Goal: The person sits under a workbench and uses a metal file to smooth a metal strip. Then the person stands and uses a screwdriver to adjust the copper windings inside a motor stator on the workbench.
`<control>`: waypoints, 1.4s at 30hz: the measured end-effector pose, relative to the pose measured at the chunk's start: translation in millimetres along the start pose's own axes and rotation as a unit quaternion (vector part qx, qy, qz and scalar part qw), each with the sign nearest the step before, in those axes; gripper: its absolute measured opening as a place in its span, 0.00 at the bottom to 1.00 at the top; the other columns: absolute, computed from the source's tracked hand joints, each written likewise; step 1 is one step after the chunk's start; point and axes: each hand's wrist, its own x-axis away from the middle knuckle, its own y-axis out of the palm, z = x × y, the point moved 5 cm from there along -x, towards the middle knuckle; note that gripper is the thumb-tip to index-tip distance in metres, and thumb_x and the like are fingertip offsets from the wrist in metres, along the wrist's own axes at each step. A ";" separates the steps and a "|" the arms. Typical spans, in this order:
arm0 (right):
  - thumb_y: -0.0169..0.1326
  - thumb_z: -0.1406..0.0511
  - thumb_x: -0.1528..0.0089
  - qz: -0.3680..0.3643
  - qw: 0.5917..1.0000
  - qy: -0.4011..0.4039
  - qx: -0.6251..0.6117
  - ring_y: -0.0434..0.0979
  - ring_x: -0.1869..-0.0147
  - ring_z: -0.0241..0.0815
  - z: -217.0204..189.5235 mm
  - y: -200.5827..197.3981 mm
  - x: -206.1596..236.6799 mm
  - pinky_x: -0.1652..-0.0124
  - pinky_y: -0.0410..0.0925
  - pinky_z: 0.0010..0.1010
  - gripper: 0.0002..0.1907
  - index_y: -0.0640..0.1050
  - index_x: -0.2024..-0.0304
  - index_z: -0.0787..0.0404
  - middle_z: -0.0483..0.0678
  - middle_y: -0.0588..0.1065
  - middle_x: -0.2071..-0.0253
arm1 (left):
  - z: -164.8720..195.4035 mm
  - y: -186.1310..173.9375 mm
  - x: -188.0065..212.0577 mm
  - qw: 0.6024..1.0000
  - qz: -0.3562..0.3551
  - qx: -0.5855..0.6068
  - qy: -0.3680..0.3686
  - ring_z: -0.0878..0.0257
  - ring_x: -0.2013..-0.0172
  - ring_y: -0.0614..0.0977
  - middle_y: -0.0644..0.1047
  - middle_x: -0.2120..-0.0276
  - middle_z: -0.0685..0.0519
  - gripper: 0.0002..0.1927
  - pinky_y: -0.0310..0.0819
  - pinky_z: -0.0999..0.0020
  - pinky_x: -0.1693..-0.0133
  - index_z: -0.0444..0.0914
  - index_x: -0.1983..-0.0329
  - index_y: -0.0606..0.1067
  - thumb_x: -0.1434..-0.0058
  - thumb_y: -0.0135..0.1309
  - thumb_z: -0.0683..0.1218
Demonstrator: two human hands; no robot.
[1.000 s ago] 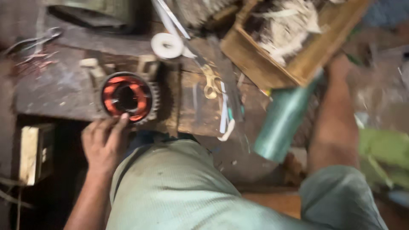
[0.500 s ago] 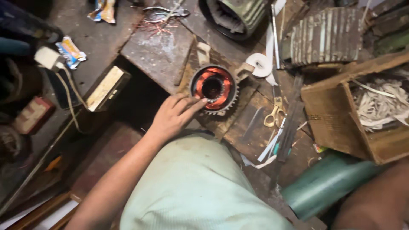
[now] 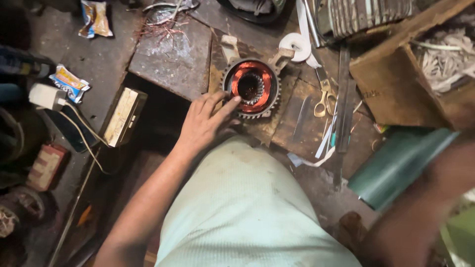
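Left grip (image 3: 205,123) open, fingertips touching stator (image 3: 251,88) rim just ahead; right grip unseen.

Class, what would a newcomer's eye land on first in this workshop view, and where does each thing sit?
First, the motor stator with bright copper windings, top centre on the worn workbench, the left hand touching its rim. Next, the green roll at lower right, and yellow-handled scissors right of the stator.
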 end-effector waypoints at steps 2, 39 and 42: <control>0.56 0.67 0.24 -0.052 0.996 0.023 -0.061 0.80 0.51 0.51 -39.8 27.8 36.4 0.52 0.77 0.41 0.12 0.66 0.50 0.64 0.55 0.72 0.54 | -1.8 -0.2 -3.7 1.000 -0.012 0.011 0.016 0.50 0.41 0.71 0.68 0.37 0.49 0.30 0.66 0.51 0.41 0.46 0.32 0.73 0.36 0.63 0.56; 0.53 0.64 0.26 0.099 0.900 0.357 -0.230 0.83 0.44 0.48 -130.0 126.2 171.8 0.44 0.80 0.41 0.11 0.64 0.51 0.60 0.50 0.75 0.53 | -48.5 59.5 -129.9 0.971 -0.075 0.191 0.121 0.46 0.70 0.80 0.79 0.73 0.45 0.17 0.67 0.53 0.58 0.38 0.67 0.76 0.28 0.53 0.54; 0.55 0.67 0.26 0.210 0.852 0.354 -0.324 0.81 0.43 0.51 -125.5 120.4 187.8 0.42 0.79 0.44 0.12 0.63 0.51 0.59 0.50 0.72 0.52 | -41.9 58.1 -131.0 0.971 -0.056 0.191 0.135 0.47 0.69 0.80 0.79 0.74 0.45 0.18 0.67 0.53 0.57 0.38 0.67 0.76 0.27 0.53 0.55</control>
